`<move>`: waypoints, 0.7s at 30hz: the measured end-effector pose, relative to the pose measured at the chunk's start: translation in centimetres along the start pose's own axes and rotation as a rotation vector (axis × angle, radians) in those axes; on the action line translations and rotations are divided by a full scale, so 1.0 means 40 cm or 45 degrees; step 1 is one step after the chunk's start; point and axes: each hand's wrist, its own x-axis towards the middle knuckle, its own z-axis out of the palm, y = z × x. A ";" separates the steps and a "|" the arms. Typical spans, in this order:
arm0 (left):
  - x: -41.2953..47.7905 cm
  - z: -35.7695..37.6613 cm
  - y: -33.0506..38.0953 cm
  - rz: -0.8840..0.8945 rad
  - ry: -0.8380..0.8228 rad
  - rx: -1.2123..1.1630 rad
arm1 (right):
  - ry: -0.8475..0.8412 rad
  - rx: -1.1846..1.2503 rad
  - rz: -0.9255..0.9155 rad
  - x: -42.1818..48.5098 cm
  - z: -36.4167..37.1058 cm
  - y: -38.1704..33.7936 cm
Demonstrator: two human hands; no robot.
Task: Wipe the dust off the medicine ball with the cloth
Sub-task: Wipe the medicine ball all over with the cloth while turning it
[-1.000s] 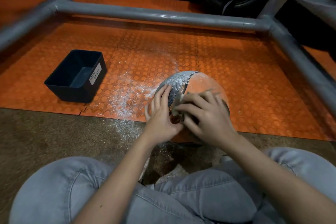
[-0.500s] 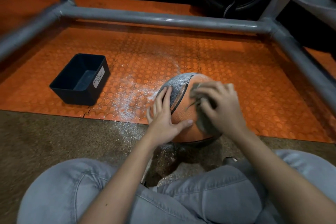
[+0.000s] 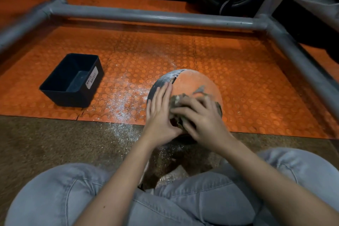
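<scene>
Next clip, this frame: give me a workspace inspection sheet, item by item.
Surface: orange studded mat meeting brown floor; white dust scattered across both, left of the ball.
Job's things: medicine ball, orange and grey, at the mat's near edge, top looks dusty; cloth bunched on it.
Clutter: black bin labelled WASTE BASKET, on the mat's left.
Grips: left hand flat on the ball's grey side; right hand holds the cloth against the ball, blurred.
Cables: pale cable by dark equipment at the back.
Surroundings: grey pipe frame around the mat; knees in grey jeans.
</scene>
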 end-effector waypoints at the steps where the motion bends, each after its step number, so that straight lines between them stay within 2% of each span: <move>1: 0.002 -0.006 -0.005 -0.005 -0.008 -0.019 | -0.028 -0.015 -0.024 -0.002 0.004 0.004; 3: 0.004 -0.017 -0.009 0.007 -0.010 -0.036 | 0.037 0.065 0.125 0.017 0.001 0.040; 7: 0.012 -0.020 0.001 -0.029 -0.028 -0.059 | 0.345 0.338 0.845 0.050 -0.028 0.133; 8: 0.012 -0.018 0.002 -0.029 -0.019 -0.054 | 0.350 0.329 0.874 0.047 -0.026 0.126; 9: 0.013 -0.017 0.003 -0.023 -0.003 -0.053 | 0.344 0.277 0.797 0.041 -0.020 0.101; 12: 0.008 -0.017 -0.006 -0.028 0.008 -0.088 | 0.194 0.144 0.364 0.009 0.007 0.013; 13: 0.005 -0.017 -0.010 -0.028 0.006 -0.097 | 0.148 0.111 0.286 0.003 0.007 0.010; 15: 0.001 -0.022 -0.014 -0.029 0.009 -0.100 | 0.161 0.117 0.371 0.022 -0.008 0.053; 19: 0.003 -0.022 -0.012 -0.079 -0.012 -0.114 | 0.244 0.387 0.888 0.066 -0.025 0.163; 21: 0.004 -0.024 -0.016 -0.099 -0.019 -0.117 | 0.249 0.311 0.849 0.061 -0.019 0.132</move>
